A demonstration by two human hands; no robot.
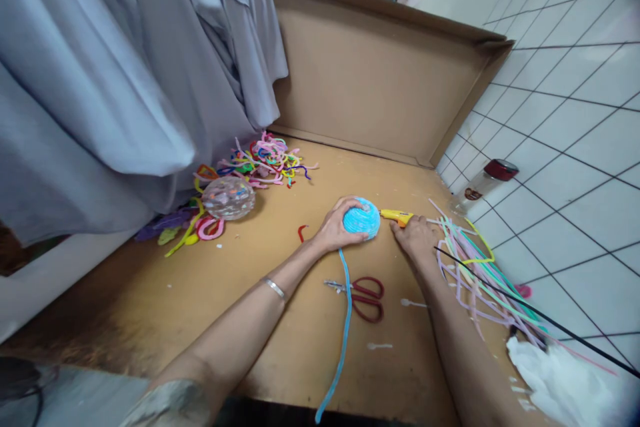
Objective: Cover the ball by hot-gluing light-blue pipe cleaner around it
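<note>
My left hand (340, 223) wraps its fingers and thumb round a blue ball (362, 219) coiled in fuzzy pipe cleaner. A loose blue pipe cleaner (346, 320) trails from below the ball toward the table's front edge. In my right hand (416, 237) is a yellow glue gun (397, 215), its nozzle pointing left at the ball's right side. Whether the nozzle touches the ball I cannot tell. Red-handled scissors (367, 299) lie on the table under the trailing strand. A short red pipe cleaner piece (301, 233) rests left of my left hand.
A heap of coloured pipe cleaners (270, 157) and a clear plastic ball (229, 198) lie at the back left. More long pipe cleaners (480, 280), a black cord (540, 313), white tissue (560, 380) and a red-lidded bottle (483, 183) are on the right. Cardboard (380, 73) stands behind.
</note>
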